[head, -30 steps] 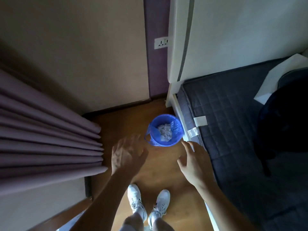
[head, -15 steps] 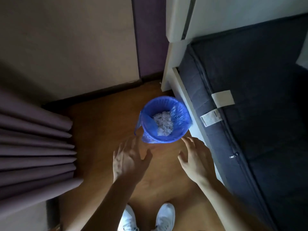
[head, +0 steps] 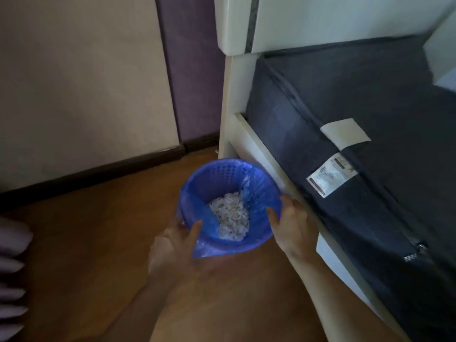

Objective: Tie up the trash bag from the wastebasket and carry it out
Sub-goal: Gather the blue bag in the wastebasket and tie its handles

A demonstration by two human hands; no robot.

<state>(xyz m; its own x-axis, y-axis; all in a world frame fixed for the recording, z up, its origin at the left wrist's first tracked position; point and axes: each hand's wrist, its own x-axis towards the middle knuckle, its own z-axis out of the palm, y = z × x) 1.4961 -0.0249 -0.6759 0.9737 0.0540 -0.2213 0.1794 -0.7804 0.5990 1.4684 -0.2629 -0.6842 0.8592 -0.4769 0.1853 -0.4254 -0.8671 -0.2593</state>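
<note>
A small blue mesh wastebasket stands on the wooden floor next to the bed frame. A blue trash bag lines it and folds over its near rim. Crumpled white paper lies at the bottom. My left hand is on the near-left rim, thumb hooked over the bag's edge. On the right rim sits my right hand, thumb inside and fingers outside. Both hands grip the rim where the bag covers it.
A white bed frame with a dark grey mattress runs along the right. A beige wall and dark baseboard close the back. Purple curtain folds hang at the left edge. Wooden floor lies to the left of the wastebasket.
My head and both hands came down toward the wastebasket. The hands went from hovering open short of it to gripping its rim on both sides.
</note>
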